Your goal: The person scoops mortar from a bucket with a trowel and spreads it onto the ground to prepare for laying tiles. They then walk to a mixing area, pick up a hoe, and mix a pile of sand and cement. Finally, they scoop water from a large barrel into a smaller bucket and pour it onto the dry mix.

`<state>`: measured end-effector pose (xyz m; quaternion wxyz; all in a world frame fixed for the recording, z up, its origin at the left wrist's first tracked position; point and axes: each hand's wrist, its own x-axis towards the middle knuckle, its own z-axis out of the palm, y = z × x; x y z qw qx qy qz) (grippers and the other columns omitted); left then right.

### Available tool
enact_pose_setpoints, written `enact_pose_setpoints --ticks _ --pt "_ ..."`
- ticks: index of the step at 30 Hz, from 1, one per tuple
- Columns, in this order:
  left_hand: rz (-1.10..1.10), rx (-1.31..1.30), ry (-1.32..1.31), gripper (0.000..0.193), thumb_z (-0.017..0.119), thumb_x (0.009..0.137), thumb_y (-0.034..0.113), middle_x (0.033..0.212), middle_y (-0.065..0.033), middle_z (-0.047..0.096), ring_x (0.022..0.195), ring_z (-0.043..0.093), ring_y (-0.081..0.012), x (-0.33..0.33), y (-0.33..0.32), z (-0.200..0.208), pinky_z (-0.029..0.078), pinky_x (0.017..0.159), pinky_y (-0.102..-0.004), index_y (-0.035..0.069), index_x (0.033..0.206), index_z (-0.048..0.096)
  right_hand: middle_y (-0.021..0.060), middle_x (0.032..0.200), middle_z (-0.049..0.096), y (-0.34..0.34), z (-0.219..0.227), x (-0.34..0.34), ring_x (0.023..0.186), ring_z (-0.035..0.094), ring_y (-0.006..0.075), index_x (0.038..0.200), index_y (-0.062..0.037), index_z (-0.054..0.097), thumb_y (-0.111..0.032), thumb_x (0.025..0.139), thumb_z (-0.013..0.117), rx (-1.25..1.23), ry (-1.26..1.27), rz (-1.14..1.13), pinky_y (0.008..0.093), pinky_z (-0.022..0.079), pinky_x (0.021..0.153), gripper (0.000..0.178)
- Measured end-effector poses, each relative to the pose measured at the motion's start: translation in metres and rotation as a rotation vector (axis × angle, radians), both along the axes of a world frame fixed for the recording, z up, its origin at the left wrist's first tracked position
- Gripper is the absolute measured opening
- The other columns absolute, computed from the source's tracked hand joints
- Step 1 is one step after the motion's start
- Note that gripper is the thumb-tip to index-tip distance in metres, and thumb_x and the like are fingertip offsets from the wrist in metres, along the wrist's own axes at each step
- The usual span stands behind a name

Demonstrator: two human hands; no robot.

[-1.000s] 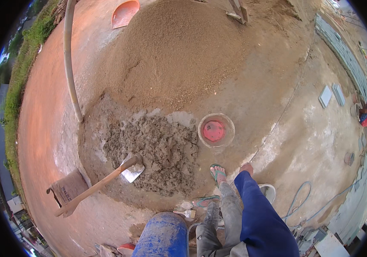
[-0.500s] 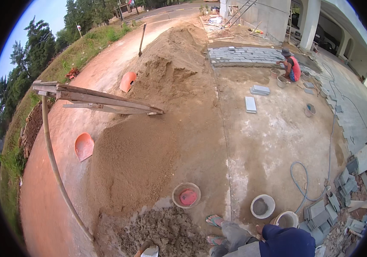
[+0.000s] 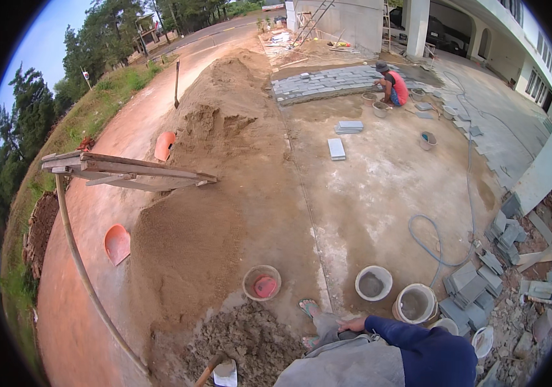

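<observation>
My right hand [image 3: 352,325], in a blue sleeve, rests on my grey trouser leg [image 3: 331,324] near the knee. Its fingers reach out toward the left; a dark patch beneath it is unclear. My left hand is out of view. Below my sandalled foot [image 3: 308,308] lies a wet grey mortar heap [image 3: 250,338]. A wooden-handled tool [image 3: 211,367] with a pale flat blade stands at its near side. Close to my right hand are a pale bucket [image 3: 373,298] and a larger bucket [image 3: 400,308], both with grey contents. Another bucket [image 3: 246,276], with something red inside, stands beyond the mortar.
A large sand heap [image 3: 192,238] fills the left middle, with a propped wooden-framed screen [image 3: 140,173] and orange scoops [image 3: 117,245] beside it. A blue hose [image 3: 411,229] loops across the right. Broken grey slabs [image 3: 466,284] pile up there. Farther off, a person [image 3: 394,87] crouches beside paving.
My right hand has moved left, away from the buckets, onto my trouser leg. My view has shifted right, so more of the buckets and rubble shows.
</observation>
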<state>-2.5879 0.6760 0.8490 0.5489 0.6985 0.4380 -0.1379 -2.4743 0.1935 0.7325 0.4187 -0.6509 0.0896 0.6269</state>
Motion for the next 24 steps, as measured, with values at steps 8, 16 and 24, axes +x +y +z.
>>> enact_pose_setpoints --ticks 8,16,24 --pt "-0.104 -0.038 0.008 0.064 0.054 0.087 0.047 0.124 -0.0162 0.054 0.112 0.052 -0.0284 0.05 -0.032 -0.016 0.038 0.095 -0.0401 -0.001 0.128 0.044 0.0129 0.14 0.044 -0.044 -0.061 -0.056 0.127 0.044 0.0232 0.138 -0.0122 0.042 -0.044 0.096 0.039 -0.142 -0.243 -0.018 0.0317 0.033 0.105 0.053" --pt "-0.246 -0.084 -0.011 0.062 0.053 0.088 0.047 0.123 -0.016 0.055 0.11 0.053 -0.0285 0.137 -0.081 -0.019 0.04 0.094 -0.0408 -0.001 0.127 0.045 0.0121 0.139 0.046 -0.046 -0.074 -0.058 0.126 0.045 0.0217 0.138 -0.0127 0.042 -0.042 0.096 0.041 -0.168 -0.236 -0.138 0.0307 0.033 0.104 0.051" --pt "-0.265 -0.097 0.031 0.061 0.053 0.088 0.046 0.121 -0.0159 0.056 0.108 0.054 -0.0286 0.189 -0.101 -0.026 0.041 0.092 -0.0415 -0.001 0.125 0.045 0.0111 0.138 0.047 -0.036 -0.057 0.011 0.124 0.046 0.0206 0.138 -0.0117 0.042 -0.042 0.095 0.044 -0.056 -0.126 -0.376 0.0303 0.034 0.104 0.052"
